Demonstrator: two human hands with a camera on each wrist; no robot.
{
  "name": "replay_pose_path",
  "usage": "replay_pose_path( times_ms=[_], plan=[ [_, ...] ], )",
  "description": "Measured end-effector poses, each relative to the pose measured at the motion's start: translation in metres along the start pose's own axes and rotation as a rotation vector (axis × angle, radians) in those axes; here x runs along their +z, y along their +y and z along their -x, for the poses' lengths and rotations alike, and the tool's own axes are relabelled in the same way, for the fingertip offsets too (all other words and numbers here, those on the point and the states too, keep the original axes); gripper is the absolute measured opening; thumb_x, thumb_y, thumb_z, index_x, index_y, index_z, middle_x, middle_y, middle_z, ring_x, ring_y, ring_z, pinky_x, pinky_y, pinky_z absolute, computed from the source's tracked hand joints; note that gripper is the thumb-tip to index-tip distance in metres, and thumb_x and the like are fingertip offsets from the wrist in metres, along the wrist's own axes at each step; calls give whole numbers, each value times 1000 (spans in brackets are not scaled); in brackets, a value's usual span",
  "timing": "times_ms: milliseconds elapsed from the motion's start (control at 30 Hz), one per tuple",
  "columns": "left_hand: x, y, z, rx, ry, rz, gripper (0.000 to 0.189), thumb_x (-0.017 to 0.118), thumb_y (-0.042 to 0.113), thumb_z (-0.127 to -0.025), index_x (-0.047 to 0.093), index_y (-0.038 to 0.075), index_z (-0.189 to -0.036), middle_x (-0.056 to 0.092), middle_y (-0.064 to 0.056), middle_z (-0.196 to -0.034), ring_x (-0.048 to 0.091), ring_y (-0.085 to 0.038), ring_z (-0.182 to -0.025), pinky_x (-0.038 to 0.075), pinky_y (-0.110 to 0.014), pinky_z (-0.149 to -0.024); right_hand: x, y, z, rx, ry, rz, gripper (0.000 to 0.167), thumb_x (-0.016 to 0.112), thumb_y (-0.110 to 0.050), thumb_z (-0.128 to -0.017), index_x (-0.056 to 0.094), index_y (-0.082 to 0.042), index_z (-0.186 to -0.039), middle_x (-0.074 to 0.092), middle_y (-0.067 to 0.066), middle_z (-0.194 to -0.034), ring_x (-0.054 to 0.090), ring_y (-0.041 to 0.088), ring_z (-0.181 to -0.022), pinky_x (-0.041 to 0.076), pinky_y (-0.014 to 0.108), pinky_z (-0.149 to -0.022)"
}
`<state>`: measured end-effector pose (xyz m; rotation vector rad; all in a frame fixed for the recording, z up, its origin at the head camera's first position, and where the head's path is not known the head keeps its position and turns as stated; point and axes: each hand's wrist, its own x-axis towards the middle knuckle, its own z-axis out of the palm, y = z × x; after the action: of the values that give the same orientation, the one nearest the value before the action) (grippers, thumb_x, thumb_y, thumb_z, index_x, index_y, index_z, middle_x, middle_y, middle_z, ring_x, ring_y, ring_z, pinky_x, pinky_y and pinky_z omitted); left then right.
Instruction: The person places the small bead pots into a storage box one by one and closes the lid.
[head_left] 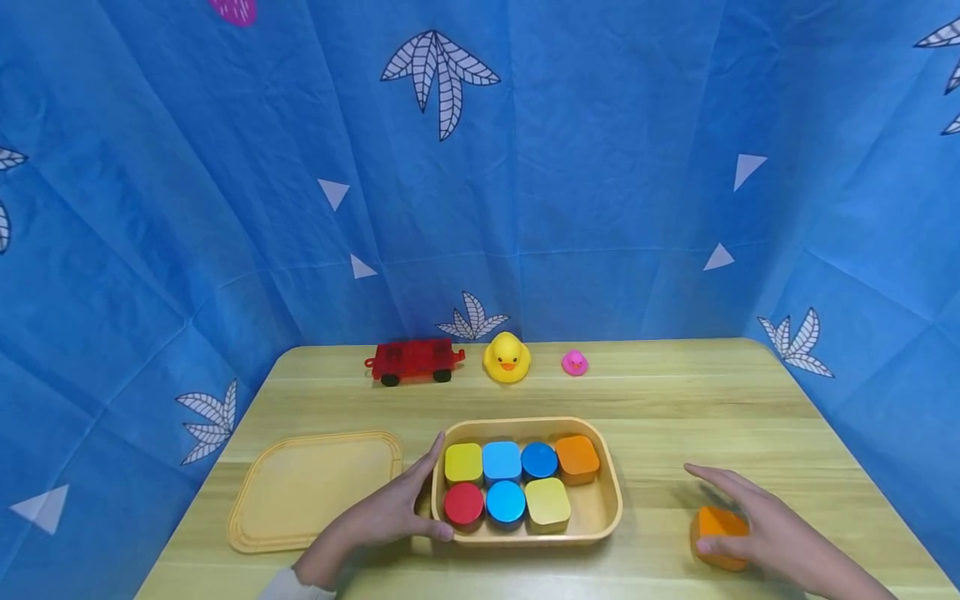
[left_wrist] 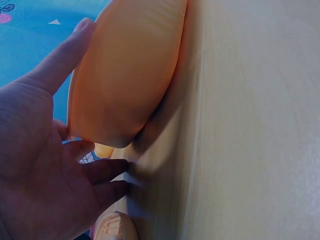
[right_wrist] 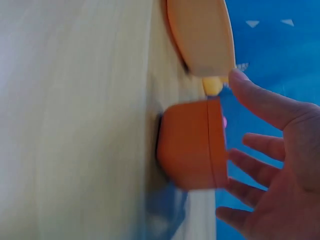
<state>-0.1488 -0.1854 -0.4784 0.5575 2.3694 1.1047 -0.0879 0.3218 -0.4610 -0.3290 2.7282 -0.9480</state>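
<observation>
A pale orange tub [head_left: 525, 540] holds several colored blocks in two rows. My left hand [head_left: 390, 506] is at its left end, with the thumb at the near corner and a finger at the far corner. In the left wrist view, the thumb lies along the tub's wall [left_wrist: 130, 70] and the other fingers are loosely extended, two of them off the wall. To the right stands an orange block [right_wrist: 187, 145] with a rounded-square top. Above and beside it is my right hand [head_left: 765, 533], fingers spread, its thumb overlapping the block in the head view.
A pale yellow lid-like tray [head_left: 318, 487] lies left of the tub. Along the table's back edge are a red toy wagon [head_left: 415, 361], a yellow rubber duck [head_left: 507, 358] and a small pink duck [head_left: 574, 362]. Blue patterned cloth [head_left: 600, 167] hangs around the table.
</observation>
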Motion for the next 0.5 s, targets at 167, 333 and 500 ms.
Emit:
replay_pose_path(
  times_ms=[167, 333, 500],
  plan=[
    [1, 1, 2, -3, 4, -9, 126, 84, 50, -83, -6, 24, -167, 8, -10, -174, 15, -37, -158, 23, -61, -122, -3, 18, 9, 16, -42, 17, 97, 88, -44, -78, 43, -2, -153, 45, 33, -150, 47, 57, -130, 46, 73, -95],
    [0, 3, 3, 14, 8, -20, 127, 85, 48, -83, -5, 21, -167, 8, -12, -173, 16, -39, -157, 24, -62, -122, -3, 24, 14, 82, -127, -51, 104, 90, -41, -74, 40, 2, -154, 43, 34, -151, 49, 53, -129, 45, 72, -98],
    [-2, 2, 3, 27, 9, -14, 127, 86, 47, -83, -6, 22, -167, 7, -12, -173, 15, -39, -157, 24, -62, -122, -1, 24, 16, 187, -191, -101, 110, 91, -46, -71, 38, -1, -156, 42, 32, -152, 50, 47, -129, 43, 71, -101]
  ],
)
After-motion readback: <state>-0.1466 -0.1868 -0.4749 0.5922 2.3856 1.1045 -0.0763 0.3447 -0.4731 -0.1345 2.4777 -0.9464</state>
